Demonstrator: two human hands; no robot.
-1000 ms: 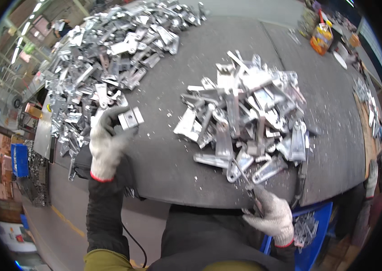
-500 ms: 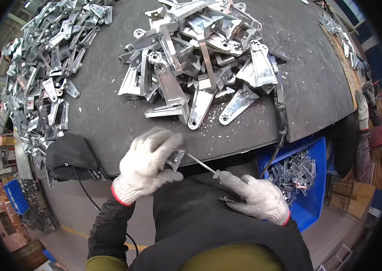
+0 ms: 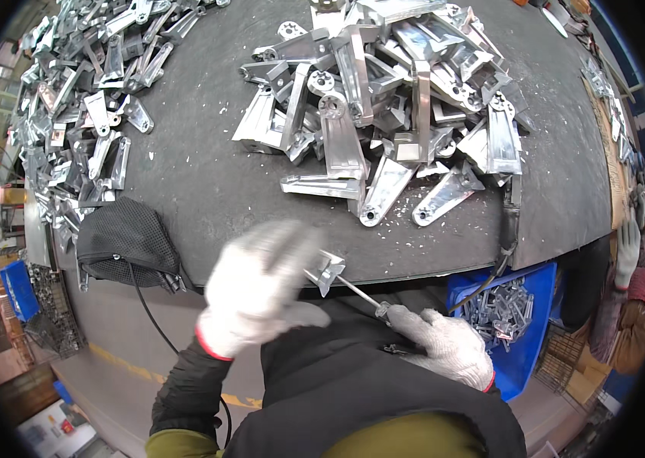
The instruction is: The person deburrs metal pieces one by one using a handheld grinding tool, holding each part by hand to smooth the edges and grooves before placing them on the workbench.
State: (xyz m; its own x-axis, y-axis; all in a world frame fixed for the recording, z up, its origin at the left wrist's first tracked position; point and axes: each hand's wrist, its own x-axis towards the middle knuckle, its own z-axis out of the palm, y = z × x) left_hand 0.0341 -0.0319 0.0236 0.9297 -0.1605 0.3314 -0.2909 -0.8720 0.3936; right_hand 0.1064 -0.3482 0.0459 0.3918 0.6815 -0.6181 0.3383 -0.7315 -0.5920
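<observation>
My right hand (image 3: 445,345), in a white knit glove with a red cuff, is closed on a thin metal rod-shaped tool (image 3: 361,293) that points up and left. A small shiny metal bracket (image 3: 328,273) sits at the table's front edge, by the tool's far end; part of that end is hidden behind it. My gloved left hand (image 3: 258,286) is beside the bracket, its fingers smeared by motion and its thumb stretched out below. Whether those fingers grip the bracket cannot be made out. Beyond both hands lies a heap of similar brackets (image 3: 345,145).
The dark tabletop (image 3: 208,168) carries metal flakes and another bracket heap (image 3: 109,65) at far left. A black mesh bag (image 3: 128,240) with a cable hangs at the near left edge. A blue bin (image 3: 525,366) holding small metal parts stands right; another person's gloved hand (image 3: 628,248) shows beyond.
The view has shifted, so the table and heaps appear farther right. My left hand's fingers have moved up and blurred, and more of the bracket shows beside them. The right hand keeps the tool.
</observation>
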